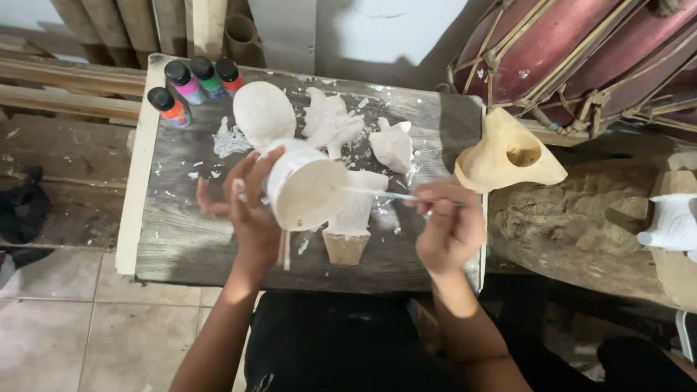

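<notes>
Two hands work at the middle of the frame. The left hand [247, 207] is wrapped around a white-coated figure [301, 185], fingers curled behind it, holding it tilted above the board with its pale flat base turned toward the camera. The right hand [450, 225] pinches a thin brush [377, 194] between thumb and fingertips, and the brush tip meets the base's right edge.

Just below the held figure stands another piece [350, 225], white above and bare brown at its foot — close enough that a dip of the left wrist could knock it over, I judge. Wet coating may also make the left-hand grip slippery, and a slip would drop the figure onto the board.

Further up lie two more white figures [330, 123] [393, 145]. Four small paint bottles [192, 87] cluster at the board's upper left. The grey wooden board [181, 239] has open room at its lower left; its right edge sits just under the brush hand, so an elbow swing right has little support. A tan mask [508, 156] rests beyond that edge, at the upper right.
</notes>
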